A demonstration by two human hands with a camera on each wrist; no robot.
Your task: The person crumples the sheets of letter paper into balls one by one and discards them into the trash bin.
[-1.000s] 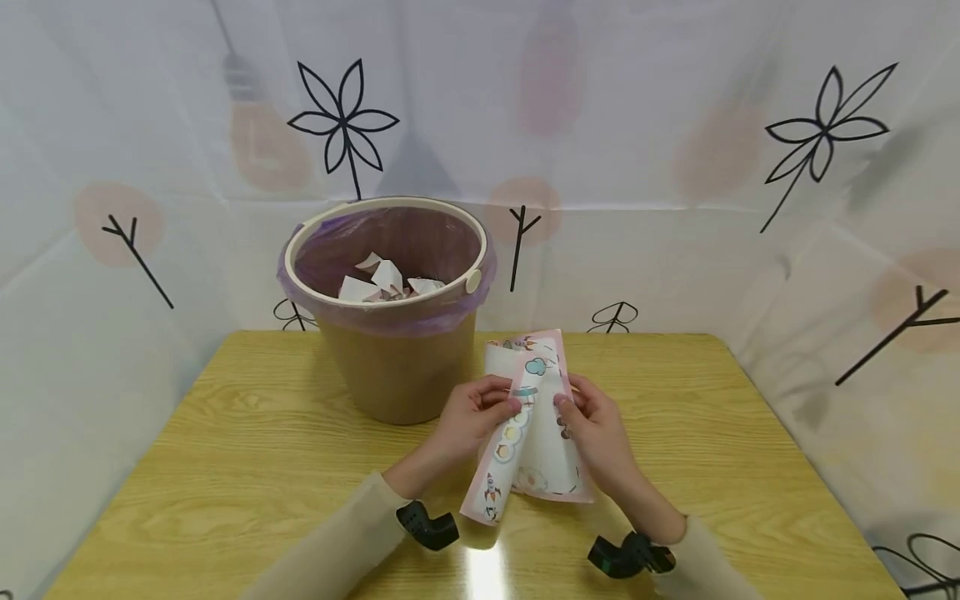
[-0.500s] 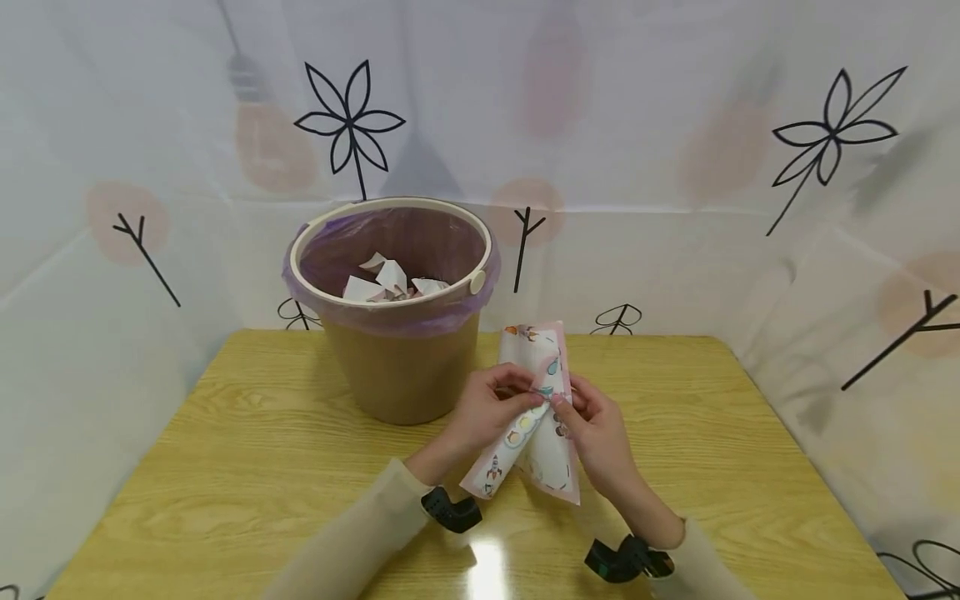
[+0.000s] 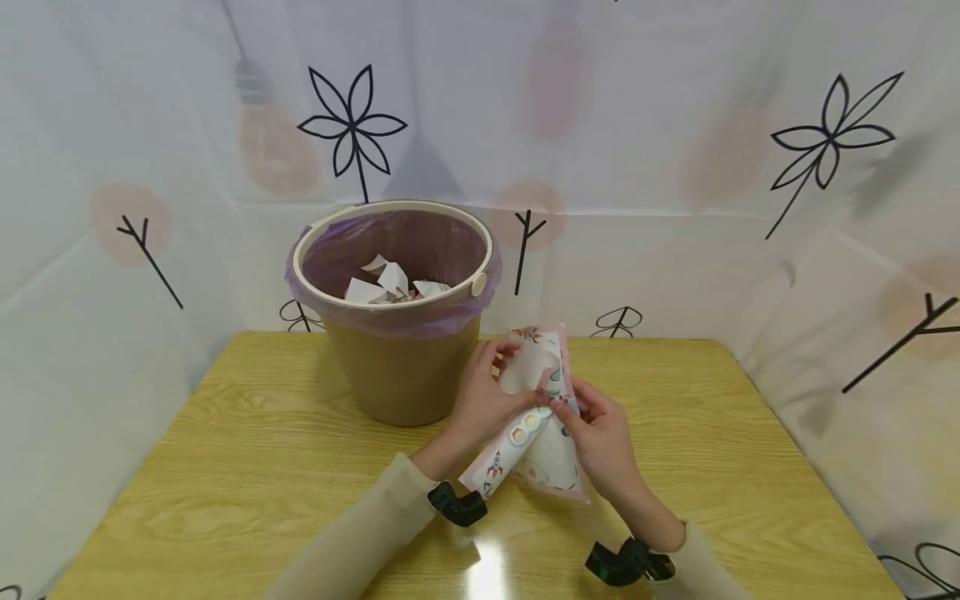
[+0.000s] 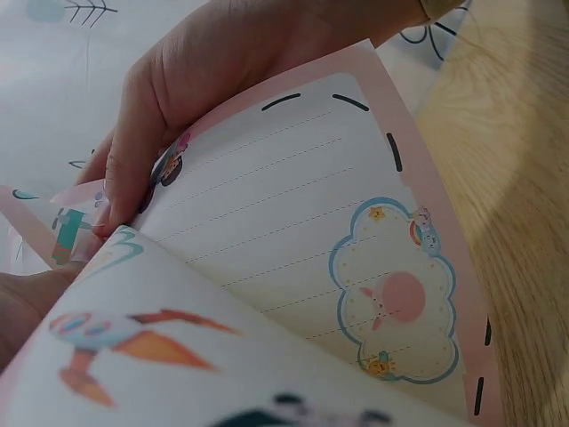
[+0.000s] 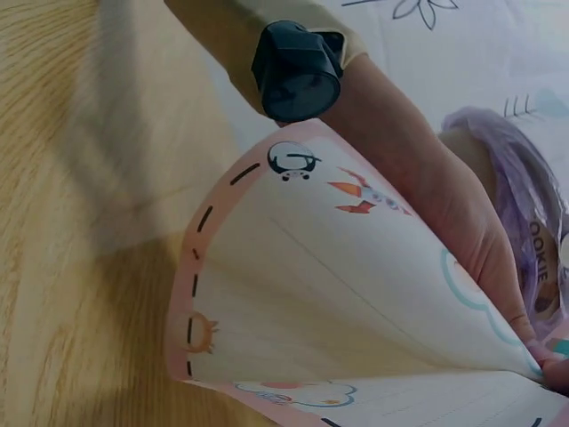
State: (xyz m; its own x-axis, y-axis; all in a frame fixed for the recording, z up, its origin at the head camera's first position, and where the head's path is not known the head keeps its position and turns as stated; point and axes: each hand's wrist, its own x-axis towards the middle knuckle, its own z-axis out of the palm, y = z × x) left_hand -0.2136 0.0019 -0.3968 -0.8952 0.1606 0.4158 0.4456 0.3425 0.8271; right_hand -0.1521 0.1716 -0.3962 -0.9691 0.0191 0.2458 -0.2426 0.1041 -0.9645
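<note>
A sheet of letter paper (image 3: 555, 458) with a pink border, dotted lines and cartoon prints is bent and bunched at its middle, held above the table. My left hand (image 3: 480, 400) has its thumb on the folded strip near the centre, its fingers bent around the paper's far left side. Opposite it, my right hand (image 3: 603, 429) pinches the right side, thumb in front and fingers behind. Both thumbs nearly meet. In the left wrist view a lined part of the paper (image 4: 276, 205) shows beneath the fold; in the right wrist view the paper (image 5: 356, 285) hides part of the left hand.
A brown bin (image 3: 397, 367) with a purple liner (image 3: 442, 317) stands behind and left of the hands. Crumpled paper pieces (image 3: 393, 279) lie inside it. The wooden table (image 3: 270, 450) extends around, with a patterned cloth (image 3: 637, 167) behind.
The left hand has moved right and slightly up towards the right hand, its fingers spreading further from the thumb. The paper has bunched more at the middle; the right hand has barely moved.
</note>
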